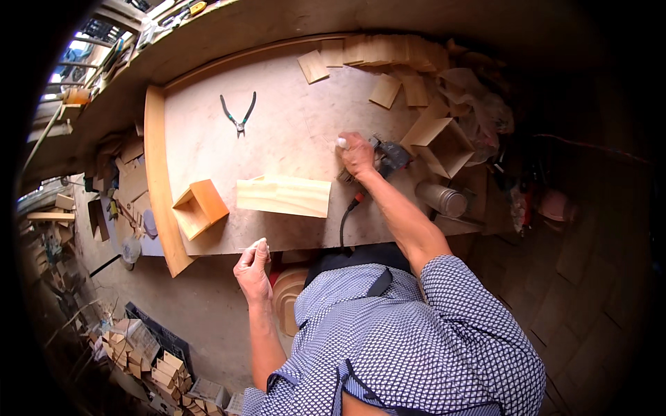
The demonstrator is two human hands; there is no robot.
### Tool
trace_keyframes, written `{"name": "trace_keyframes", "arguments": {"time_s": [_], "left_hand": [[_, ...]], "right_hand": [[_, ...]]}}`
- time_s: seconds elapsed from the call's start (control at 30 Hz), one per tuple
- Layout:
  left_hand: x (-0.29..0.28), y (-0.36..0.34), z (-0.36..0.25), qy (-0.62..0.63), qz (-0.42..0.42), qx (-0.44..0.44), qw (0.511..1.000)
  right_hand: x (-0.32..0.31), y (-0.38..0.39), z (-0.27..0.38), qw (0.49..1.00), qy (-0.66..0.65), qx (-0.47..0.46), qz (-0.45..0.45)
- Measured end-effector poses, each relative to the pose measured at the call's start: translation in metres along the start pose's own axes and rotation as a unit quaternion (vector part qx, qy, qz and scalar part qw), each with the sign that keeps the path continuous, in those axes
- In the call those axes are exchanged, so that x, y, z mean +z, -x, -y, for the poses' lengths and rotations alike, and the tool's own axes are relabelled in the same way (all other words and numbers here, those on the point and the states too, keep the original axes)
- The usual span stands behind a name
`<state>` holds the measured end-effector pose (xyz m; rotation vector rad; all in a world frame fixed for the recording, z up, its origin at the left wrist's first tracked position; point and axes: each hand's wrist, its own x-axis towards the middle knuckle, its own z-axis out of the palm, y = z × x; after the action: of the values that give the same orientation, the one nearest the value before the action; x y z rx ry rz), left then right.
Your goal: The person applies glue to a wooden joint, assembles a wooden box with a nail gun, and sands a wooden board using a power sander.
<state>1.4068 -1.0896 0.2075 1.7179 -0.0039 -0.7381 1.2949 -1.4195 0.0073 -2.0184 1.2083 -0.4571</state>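
The table (298, 125) spreads before me, a pale board (284, 196) near its front edge, an open wooden box (206, 202) just left. Beyond the board's right end, a dark tool (393, 159) meets the right hand (356, 155), curled; its grip I can't tell. Opened pliers (240, 127) lie farther back. The left hand (254, 270) pinches its fingertips together.

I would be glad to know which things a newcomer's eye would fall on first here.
Probably the pliers, their dark handles spread wide, lying apart toward the far left of the pale worktable. Next, perhaps, the open wooden box near the table's left end, beside a light wooden piece. Farther right, the right grip is at a dark tool.
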Motion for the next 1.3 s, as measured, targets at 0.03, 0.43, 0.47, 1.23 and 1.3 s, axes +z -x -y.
{"name": "trace_keyframes", "arguments": {"time_s": [0.03, 0.43, 0.47, 1.23, 1.3], "left_hand": [[0.002, 0.0, 0.004, 0.005, 0.017, 0.009, 1.0], [0.034, -0.035, 0.0, 0.036, -0.024, 0.002, 0.999], [0.035, -0.035, -0.001, 0.03, -0.028, 0.008, 0.999], [0.049, -0.044, 0.009, 0.042, 0.019, 0.048, 0.998], [0.052, -0.048, 0.011, 0.015, 0.027, 0.057, 0.998]], "right_hand": [[0.003, 0.0, -0.001, 1.0, 0.01, 0.025, -0.002], [-0.236, -0.025, -0.01, 0.991, 0.113, -0.036, -0.068], [-0.256, -0.029, -0.028, 0.983, 0.182, -0.024, -0.017], [-0.27, -0.032, -0.069, 0.97, 0.19, 0.131, 0.074], [-0.27, -0.015, -0.018, 0.99, 0.026, 0.13, 0.053]]}}
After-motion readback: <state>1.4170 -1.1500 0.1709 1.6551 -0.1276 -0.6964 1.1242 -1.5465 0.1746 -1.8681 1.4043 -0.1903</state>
